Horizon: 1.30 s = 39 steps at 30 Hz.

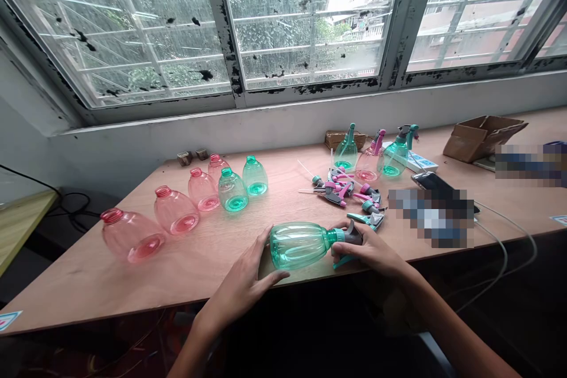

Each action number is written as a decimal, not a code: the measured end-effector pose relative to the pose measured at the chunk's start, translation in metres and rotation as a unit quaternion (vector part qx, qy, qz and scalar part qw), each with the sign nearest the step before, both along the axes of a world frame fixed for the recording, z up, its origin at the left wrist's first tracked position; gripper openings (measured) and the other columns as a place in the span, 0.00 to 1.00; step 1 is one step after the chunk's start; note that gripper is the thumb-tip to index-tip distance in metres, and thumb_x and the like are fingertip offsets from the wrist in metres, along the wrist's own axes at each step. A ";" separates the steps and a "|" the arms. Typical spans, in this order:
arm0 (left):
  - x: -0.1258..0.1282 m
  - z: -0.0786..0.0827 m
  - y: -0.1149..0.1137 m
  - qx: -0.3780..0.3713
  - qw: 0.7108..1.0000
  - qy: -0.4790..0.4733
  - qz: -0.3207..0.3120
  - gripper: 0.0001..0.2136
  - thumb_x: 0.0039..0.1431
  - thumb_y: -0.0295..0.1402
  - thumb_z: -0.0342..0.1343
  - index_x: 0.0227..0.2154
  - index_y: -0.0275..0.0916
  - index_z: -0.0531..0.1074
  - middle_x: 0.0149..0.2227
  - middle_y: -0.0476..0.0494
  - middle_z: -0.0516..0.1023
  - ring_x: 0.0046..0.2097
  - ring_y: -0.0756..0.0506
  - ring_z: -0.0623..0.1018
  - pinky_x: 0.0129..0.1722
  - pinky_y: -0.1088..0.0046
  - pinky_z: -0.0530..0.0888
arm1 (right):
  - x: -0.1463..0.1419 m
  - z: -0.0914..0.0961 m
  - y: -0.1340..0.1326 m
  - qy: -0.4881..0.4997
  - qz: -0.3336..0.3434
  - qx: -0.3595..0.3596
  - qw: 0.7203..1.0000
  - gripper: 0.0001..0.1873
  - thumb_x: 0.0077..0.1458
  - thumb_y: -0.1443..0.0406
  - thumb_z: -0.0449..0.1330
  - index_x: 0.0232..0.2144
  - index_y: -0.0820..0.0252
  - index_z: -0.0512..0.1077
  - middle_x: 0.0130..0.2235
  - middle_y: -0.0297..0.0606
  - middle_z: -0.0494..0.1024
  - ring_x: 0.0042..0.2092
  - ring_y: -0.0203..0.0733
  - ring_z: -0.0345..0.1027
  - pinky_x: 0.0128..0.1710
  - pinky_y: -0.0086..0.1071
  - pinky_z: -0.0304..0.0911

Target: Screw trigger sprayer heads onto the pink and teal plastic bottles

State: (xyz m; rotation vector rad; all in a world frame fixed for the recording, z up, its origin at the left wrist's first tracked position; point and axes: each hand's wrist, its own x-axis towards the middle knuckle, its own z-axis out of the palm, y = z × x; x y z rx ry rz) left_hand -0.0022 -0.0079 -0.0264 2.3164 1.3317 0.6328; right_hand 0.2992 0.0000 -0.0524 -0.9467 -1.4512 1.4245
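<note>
A clear green spray bottle (300,245) lies on its side between my hands, just above the table's front edge. My left hand (250,274) curves around its base, thumb below and fingers behind. At the neck, my right hand (365,248) is closed on the grey and teal spray head (348,236), which sits on the bottle's mouth; whether it is fully tightened I cannot tell. Beyond my right hand are loose spray heads (339,186) in pink, grey and teal, some with thin tubes. A teal spray head (370,220) lies closest to that hand.
Several pink bottles (177,212) without heads stand at the left, beside two green ones (233,192). Three bottles with spray heads (367,159) stand at the back. A phone (436,186), white cables (505,242) and an open cardboard box (481,137) are at the right.
</note>
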 end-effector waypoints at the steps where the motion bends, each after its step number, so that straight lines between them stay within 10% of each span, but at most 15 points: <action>1: 0.000 0.000 0.000 -0.002 1.000 0.001 0.000 0.39 0.62 0.45 0.59 0.69 0.47 0.45 0.70 0.41 0.55 0.68 0.36 0.60 0.66 0.55 0.61 | 0.000 0.001 0.000 0.001 0.001 0.001 1.000 0.19 0.55 0.59 0.68 0.44 0.60 0.68 0.31 0.35 0.82 0.34 0.44 0.77 0.39 0.37 0.73; 39: 0.003 0.004 -0.002 -0.015 1.000 0.010 0.003 0.38 0.62 0.43 0.58 0.69 0.46 0.45 0.70 0.40 0.55 0.68 0.37 0.60 0.66 0.56 0.61 | 0.001 0.006 -0.002 -0.017 -0.003 0.001 1.000 0.19 0.54 0.56 0.68 0.42 0.59 0.68 0.30 0.36 0.83 0.35 0.46 0.78 0.40 0.38 0.73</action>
